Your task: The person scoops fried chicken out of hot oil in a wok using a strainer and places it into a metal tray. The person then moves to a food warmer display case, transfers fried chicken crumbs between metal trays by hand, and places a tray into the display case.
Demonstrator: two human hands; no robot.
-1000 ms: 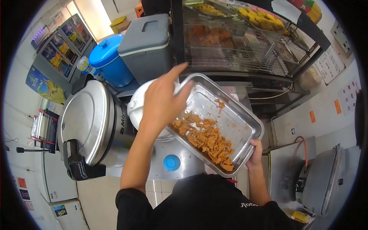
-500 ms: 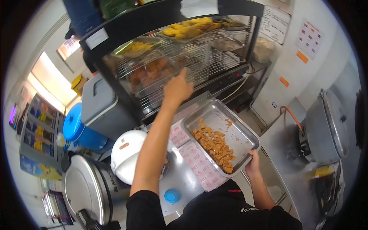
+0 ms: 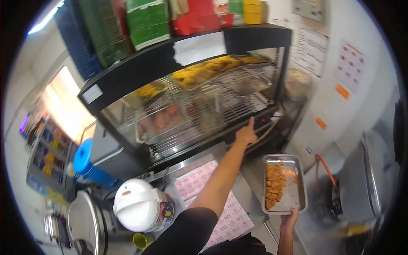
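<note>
My right hand grips the near edge of a metal tray, held out to the right of the counter. Brown fried pieces lie mostly along the tray's left side. In front of the food warmer, my left hand has its index finger stretched out and the other fingers curled, with nothing in it. The fingertip is near the warmer's lower front edge, left of a small red light. Behind the warmer's glass, yellow food is on the upper shelf and reddish-brown pieces sit lower down.
Pink printed paper covers part of the counter. To the left are a white rice cooker, a green cup, a blue lidded container and a large metal pot. A big grey cooker stands right.
My left hand has moved right along the warmer's front. The tray in my right hand has swung right, away from the paper. The view has tilted up, showing boxes above the warmer.
</note>
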